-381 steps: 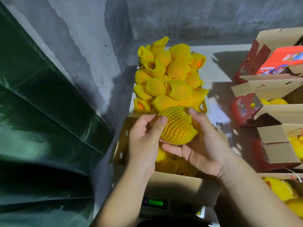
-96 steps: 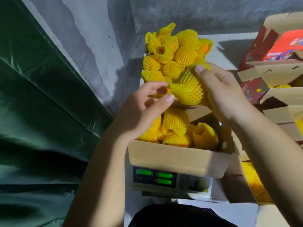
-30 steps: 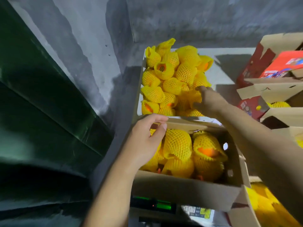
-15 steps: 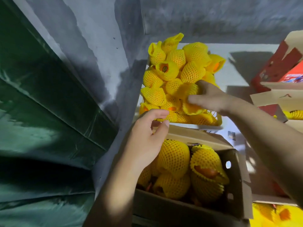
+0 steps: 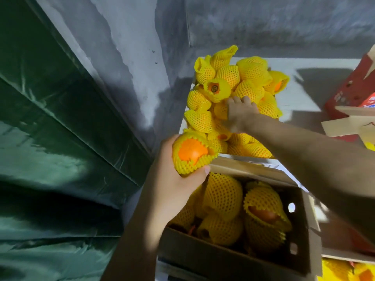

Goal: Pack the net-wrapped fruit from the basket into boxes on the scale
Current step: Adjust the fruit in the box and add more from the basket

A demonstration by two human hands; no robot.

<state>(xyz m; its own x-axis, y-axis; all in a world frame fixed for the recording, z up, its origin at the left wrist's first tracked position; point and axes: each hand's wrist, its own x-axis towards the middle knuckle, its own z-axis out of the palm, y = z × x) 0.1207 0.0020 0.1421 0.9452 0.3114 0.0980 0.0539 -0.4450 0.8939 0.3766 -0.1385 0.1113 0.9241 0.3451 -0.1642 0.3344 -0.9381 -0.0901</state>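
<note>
1. Grey concrete walls close the far corner, a green tarp (image 5: 60,138) hangs along the left, and a pale counter (image 5: 316,86) carries the heap of net-wrapped fruit (image 5: 227,74); the basket under it is almost hidden.
2. Our left hand (image 5: 172,191) has its fingers curled round one wrapped fruit (image 5: 190,155), held over the near-left corner of the open cardboard box (image 5: 304,240), its orange skin showing through the net's open end.
3. Our right hand (image 5: 241,114) lies down in the middle of the heap, fingers spread across the nets; we cannot tell whether it has closed on a piece.
4. Several wrapped pieces already sit in the box, which looks well filled; the scale beneath it is not in view.
5. We judge each fruit firm and fairly heavy for one hand, while the foam net is soft, springy and loose at its open end, so it could slide off.
6. Best to cup the round body through the net, not pinch the flared collar.
7. Red printed cartons (image 5: 351,86) stand at the far right.
</note>
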